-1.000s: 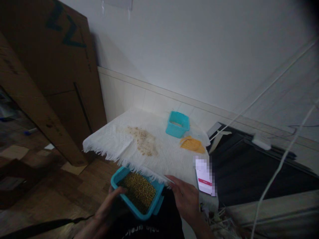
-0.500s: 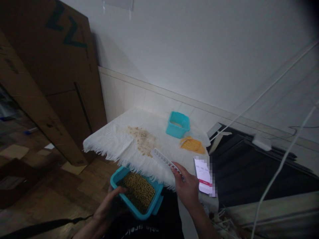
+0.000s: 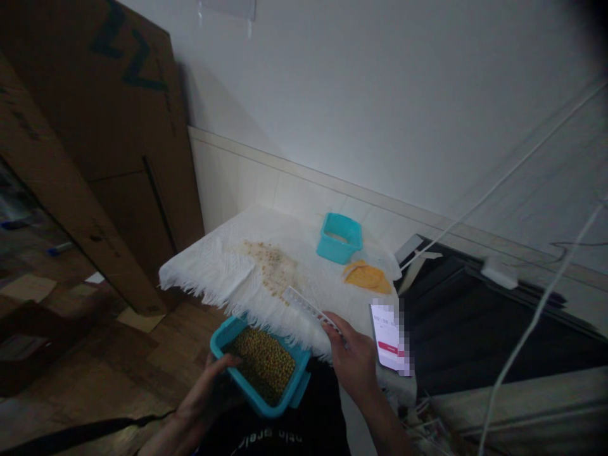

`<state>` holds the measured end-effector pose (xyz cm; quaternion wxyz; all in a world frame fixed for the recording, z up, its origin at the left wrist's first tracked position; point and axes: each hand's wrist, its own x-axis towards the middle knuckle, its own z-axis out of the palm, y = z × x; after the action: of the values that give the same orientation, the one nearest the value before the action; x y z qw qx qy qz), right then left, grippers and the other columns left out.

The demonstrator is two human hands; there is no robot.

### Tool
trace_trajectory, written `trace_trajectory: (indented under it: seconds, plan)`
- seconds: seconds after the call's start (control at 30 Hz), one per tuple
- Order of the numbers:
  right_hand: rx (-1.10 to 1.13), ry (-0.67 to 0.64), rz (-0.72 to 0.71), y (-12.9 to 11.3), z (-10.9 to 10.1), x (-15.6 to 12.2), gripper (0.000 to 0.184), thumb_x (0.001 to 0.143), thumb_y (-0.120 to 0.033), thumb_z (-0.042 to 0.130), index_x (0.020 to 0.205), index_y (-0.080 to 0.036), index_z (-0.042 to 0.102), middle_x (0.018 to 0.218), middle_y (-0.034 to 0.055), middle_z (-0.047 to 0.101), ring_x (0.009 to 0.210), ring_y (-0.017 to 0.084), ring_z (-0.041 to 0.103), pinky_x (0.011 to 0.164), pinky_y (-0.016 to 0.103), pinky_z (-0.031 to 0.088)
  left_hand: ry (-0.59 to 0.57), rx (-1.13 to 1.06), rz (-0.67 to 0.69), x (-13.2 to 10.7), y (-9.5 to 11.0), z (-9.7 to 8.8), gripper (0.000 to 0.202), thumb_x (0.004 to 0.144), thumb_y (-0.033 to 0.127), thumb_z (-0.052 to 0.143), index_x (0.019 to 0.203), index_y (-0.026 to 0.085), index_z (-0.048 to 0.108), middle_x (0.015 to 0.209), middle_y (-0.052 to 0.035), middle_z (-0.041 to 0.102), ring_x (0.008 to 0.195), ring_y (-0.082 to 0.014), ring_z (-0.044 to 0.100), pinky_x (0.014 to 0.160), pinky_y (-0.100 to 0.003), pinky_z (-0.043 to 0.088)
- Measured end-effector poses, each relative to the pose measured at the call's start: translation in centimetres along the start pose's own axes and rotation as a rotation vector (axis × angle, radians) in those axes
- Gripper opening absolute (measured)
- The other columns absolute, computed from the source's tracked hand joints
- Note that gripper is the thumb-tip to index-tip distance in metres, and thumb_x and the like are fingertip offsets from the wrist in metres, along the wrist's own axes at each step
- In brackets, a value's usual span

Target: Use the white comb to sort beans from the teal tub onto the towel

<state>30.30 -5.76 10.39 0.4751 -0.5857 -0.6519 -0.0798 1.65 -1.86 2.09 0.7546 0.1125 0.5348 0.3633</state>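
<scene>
My left hand is closed on the left rim of a blue plastic tub, its thumb over the inside edge. Yellow-green beans partly fill this tub, held just below the table's front edge. In my right hand is a white slotted plastic strip, pinched at its near end. The strip's far end lies low over the white fringed cloth, by the near edge of a scatter of brown crumbs or small bits. Whether it touches the cloth, I cannot tell.
A second blue tub stands at the back of the table beside a yellow cloth. A lit phone lies near the right edge. Large cardboard boxes stand left; a white cable hangs at right.
My right hand and the white strip have moved slightly left and toward me. My left hand and the tub of beans stay almost in place.
</scene>
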Motion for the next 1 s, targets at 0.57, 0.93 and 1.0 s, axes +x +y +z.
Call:
trace_trajectory:
  seconds: [0.57, 0.93, 1.0]
  plan:
    - [0.031, -0.148, -0.102, -0.7, 0.6, 1.4, 0.036, 0.115, -0.025, 0.053, 0.115, -0.025, 0.089, 0.104, 0.0046, 0.092, 0.088, 0.021, 0.091, 0.083, 0.024, 0.072, -0.003, 0.011, 0.007, 0.6, 0.2, -0.4, 0.076, 0.062, 0.033, 0.101, 0.13, 0.03, 0.066, 0.12, -0.008, 0.082, 0.129, -0.043, 0.078, 0.102, -0.055, 0.066]
    - [0.028, -0.155, -0.056, -1.4, -0.4, 0.3, 0.033, 0.115, -0.032, 0.058, 0.116, -0.028, 0.09, 0.101, 0.0024, 0.093, 0.081, 0.02, 0.09, 0.078, 0.024, 0.072, 0.021, -0.003, 0.037, 0.9, 0.4, -0.8, 0.071, 0.064, 0.036, 0.1, 0.127, 0.031, 0.067, 0.117, -0.0097, 0.082, 0.123, -0.0443, 0.078, 0.1, -0.057, 0.065]
    - [-0.008, -0.087, -0.003, -0.8, -0.1, 0.9, 0.033, 0.113, -0.031, 0.058, 0.114, -0.027, 0.091, 0.101, 0.0036, 0.092, 0.078, 0.021, 0.09, 0.076, 0.025, 0.073, 0.02, -0.001, 0.036, 1.2, 0.3, -0.9, 0.075, 0.063, 0.037, 0.101, 0.13, 0.031, 0.066, 0.113, -0.0075, 0.08, 0.123, -0.0428, 0.078, 0.1, -0.056, 0.065]
